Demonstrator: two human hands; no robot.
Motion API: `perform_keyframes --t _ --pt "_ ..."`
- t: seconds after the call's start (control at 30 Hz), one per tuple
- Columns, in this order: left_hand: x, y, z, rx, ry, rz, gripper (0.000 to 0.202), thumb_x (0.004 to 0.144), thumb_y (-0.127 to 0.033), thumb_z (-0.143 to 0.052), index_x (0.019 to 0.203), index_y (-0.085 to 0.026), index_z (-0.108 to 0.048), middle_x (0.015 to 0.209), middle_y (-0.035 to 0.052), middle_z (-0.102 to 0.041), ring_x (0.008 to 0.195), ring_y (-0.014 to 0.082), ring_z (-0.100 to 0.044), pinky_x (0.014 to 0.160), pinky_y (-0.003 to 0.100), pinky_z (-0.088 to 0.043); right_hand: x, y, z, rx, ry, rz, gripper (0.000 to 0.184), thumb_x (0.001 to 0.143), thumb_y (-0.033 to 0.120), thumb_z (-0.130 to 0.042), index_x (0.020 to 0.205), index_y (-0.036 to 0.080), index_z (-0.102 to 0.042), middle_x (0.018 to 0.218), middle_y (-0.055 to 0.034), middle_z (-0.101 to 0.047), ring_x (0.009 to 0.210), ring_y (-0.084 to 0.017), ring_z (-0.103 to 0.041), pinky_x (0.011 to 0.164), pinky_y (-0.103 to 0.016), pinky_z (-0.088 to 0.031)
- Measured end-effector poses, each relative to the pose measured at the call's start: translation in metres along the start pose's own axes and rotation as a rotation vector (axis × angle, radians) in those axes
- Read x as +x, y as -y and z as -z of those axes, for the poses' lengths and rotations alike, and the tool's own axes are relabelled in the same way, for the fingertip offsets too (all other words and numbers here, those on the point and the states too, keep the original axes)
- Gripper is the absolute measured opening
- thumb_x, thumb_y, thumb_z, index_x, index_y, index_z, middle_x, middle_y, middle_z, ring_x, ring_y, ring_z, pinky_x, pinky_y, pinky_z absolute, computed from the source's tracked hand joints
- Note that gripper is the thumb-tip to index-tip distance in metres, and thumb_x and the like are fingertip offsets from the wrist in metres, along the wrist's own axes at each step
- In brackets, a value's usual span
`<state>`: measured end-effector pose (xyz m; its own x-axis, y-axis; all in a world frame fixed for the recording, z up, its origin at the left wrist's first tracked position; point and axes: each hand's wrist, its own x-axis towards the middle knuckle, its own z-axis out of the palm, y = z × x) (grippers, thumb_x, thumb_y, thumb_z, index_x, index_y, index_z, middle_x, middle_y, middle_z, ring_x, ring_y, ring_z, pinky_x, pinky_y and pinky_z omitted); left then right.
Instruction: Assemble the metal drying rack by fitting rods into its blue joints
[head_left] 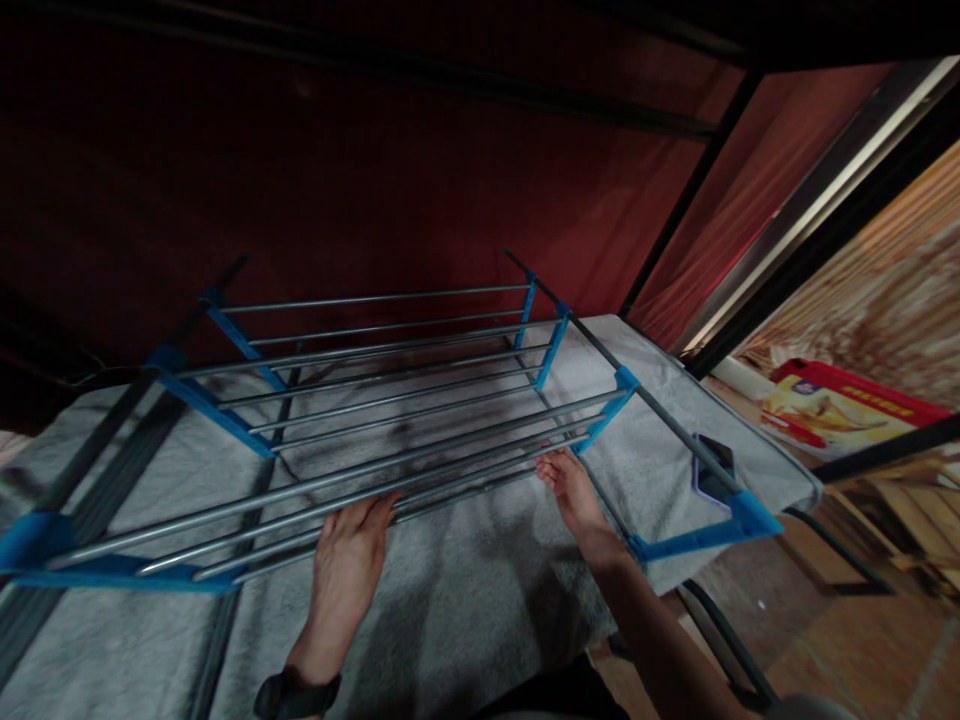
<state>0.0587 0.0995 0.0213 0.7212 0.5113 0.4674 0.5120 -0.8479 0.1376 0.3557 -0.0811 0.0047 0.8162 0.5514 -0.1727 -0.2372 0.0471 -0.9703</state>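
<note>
A metal rack [390,400] of grey rods with blue plastic joints lies tilted over a grey fabric-covered shelf [465,590]. My left hand [346,560] reaches under the nearest rods, fingers stretched out and touching them. My right hand [571,485] curls its fingers on the end of the near rods, close to a blue joint [611,405]. A dark watch [296,695] is on my left wrist.
A purple-cased phone [712,470] lies on the fabric at the right, beside a blue corner piece [739,520]. Dark red fabric walls [337,170] and black frame poles enclose the space. A red box [840,405] sits on the floor outside, right.
</note>
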Motion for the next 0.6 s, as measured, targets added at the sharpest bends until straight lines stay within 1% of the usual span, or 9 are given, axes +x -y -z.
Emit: perform_keyframes --t 0.17,0.4,0.5,0.6 --pt "0.0010 0.0007 -0.0003 0.004 0.003 -0.016 0.036 0.102 -0.024 -0.042 0.122 -0.020 -0.072 0.108 0.0089 -0.077 0.098 0.0273 -0.068 0.085 0.040 -0.047 0.0004 -0.0006 0.0011 0.032 -0.004 -0.017 0.022 0.076 0.047 -0.064 0.079 0.027 -0.056 0.083 -0.0062 -0.069 0.078 -0.024 -0.066 0.080 -0.043 -0.057" --pt "0.0006 0.0067 -0.0050 -0.048 0.025 -0.009 0.036 0.102 -0.026 -0.042 0.123 -0.022 -0.072 0.109 0.0090 -0.077 0.099 0.0272 -0.069 0.085 0.039 -0.047 0.0025 -0.0012 0.0014 0.097 -0.025 -0.040 0.025 0.073 0.047 -0.073 0.079 0.027 -0.060 0.082 -0.0051 -0.070 0.076 -0.023 -0.065 0.076 -0.040 -0.056" --pt "0.0014 0.0078 -0.0040 -0.073 0.042 -0.018 0.037 0.102 -0.027 -0.042 0.124 -0.022 -0.071 0.111 0.0094 -0.077 0.100 0.0275 -0.069 0.087 0.040 -0.048 0.0030 -0.0018 0.0007 0.127 -0.033 -0.041 0.026 0.073 0.048 -0.076 0.079 0.027 -0.062 0.080 -0.0033 -0.070 0.074 -0.022 -0.065 0.073 -0.038 -0.056" --pt "0.0024 0.0078 -0.0024 -0.068 0.059 -0.011 0.039 0.102 -0.027 -0.040 0.124 -0.022 -0.072 0.109 0.0094 -0.077 0.099 0.0277 -0.069 0.086 0.040 -0.049 0.0032 -0.0027 0.0000 0.163 -0.044 -0.044 0.029 0.073 0.049 -0.079 0.079 0.027 -0.062 0.078 -0.0006 -0.069 0.073 -0.020 -0.064 0.071 -0.035 -0.055"
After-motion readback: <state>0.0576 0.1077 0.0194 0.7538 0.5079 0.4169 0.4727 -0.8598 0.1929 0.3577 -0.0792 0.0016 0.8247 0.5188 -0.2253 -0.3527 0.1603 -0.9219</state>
